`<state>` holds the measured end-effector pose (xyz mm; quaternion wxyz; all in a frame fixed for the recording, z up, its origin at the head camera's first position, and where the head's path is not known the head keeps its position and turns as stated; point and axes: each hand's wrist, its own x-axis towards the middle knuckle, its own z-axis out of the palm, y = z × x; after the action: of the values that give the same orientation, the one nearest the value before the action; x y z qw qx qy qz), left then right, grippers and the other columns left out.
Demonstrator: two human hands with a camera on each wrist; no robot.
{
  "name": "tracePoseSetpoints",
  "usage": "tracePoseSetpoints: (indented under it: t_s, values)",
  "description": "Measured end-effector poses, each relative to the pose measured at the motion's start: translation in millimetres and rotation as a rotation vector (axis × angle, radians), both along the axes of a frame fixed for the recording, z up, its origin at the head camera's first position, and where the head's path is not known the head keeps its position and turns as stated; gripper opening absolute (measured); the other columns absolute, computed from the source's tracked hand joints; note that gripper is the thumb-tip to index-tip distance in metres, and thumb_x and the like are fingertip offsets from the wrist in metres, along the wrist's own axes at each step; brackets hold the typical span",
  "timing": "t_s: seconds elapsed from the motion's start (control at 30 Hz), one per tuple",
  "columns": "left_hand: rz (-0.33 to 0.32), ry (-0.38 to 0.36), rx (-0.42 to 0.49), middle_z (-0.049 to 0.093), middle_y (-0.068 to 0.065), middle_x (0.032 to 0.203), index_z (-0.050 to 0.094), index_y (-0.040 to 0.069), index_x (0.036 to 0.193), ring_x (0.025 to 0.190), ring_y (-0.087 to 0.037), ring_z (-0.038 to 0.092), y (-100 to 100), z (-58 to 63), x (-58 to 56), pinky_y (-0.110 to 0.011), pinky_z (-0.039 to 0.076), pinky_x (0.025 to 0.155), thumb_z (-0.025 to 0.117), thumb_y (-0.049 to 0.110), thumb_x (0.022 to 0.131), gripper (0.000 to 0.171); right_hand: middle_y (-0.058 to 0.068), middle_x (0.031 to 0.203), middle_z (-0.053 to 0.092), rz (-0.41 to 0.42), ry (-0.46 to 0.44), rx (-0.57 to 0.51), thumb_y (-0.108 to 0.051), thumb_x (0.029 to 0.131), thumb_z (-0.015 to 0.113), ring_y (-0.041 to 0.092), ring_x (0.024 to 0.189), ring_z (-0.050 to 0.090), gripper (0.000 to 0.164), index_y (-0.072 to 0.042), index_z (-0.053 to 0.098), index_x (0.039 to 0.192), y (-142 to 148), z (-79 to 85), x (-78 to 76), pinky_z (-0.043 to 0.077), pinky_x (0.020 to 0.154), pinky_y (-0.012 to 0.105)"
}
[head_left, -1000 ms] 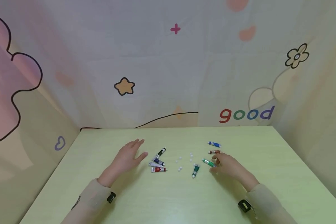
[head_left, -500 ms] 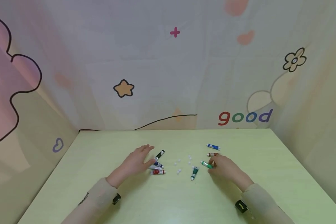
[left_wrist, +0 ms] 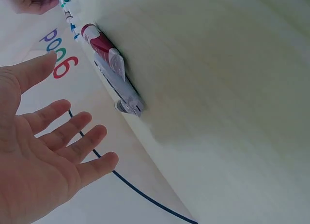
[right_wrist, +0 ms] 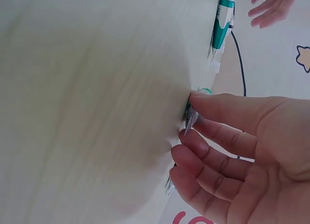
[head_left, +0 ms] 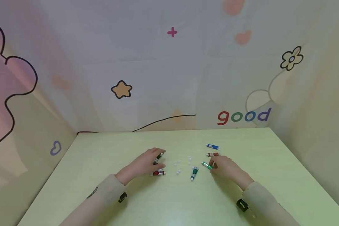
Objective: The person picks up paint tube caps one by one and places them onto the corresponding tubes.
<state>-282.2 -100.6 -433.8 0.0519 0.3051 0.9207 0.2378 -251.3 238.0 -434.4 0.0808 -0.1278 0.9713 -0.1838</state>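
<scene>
In the head view my left hand reaches over a group of small paint tubes, fingers and thumb spread apart. A black-capped tube shows between them, and a red paint tube lies just below the thumb. The left wrist view shows the open palm beside the red tube and a white tube. My right hand pinches the tail end of a light green paint tube between thumb and fingertips, low over the table. The palm partly hides the other tubes under my left hand.
A dark green tube lies on the table between the hands. Several small white pieces are scattered left of it. A brown tube and a blue tube lie beyond my right hand. A printed cloth hangs behind.
My left hand has moved right, over the group of tubes. My right hand has shifted slightly left and closed its fingers on the light green tube's end.
</scene>
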Motion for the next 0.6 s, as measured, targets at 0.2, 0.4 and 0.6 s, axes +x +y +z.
tracePoseSetpoints:
  t_s: [0.2,0.4,0.6]
  values:
    - [-0.033,-0.007,-0.02,0.053,-0.012,0.144,0.049,0.007,0.146,0.13,-0.03,0.053,11.7,-3.2,-7.8,-0.044,0.044,0.106,0.07,0.031,0.097,0.059,0.001,0.081,0.058,-0.001,-0.006,-0.01,-0.008,0.089,0.077,0.017,0.073,0.051,0.016,-0.006,0.067,0.101,0.0,1.9,1.8,0.048,0.068,0.033]
    - [-0.092,-0.005,-0.048,0.058,-0.011,0.139,0.051,0.004,0.143,0.129,-0.028,0.054,24.3,-9.4,-11.5,-0.043,0.044,0.105,0.069,0.028,0.098,0.054,0.001,0.081,0.057,-0.009,-0.015,-0.027,-0.008,0.088,0.078,0.017,0.073,0.05,0.016,-0.007,0.067,0.1,0.9,2.5,4.4,0.047,0.068,0.033]
    - [-0.125,0.024,-0.084,0.063,-0.009,0.129,0.059,0.003,0.133,0.119,-0.024,0.059,35.0,-13.7,-13.9,-0.037,0.048,0.1,0.071,0.025,0.096,0.045,0.001,0.08,0.056,0.013,0.001,-0.047,-0.008,0.087,0.078,0.017,0.074,0.05,0.016,-0.007,0.067,0.099,3.3,3.0,6.0,0.046,0.068,0.033]
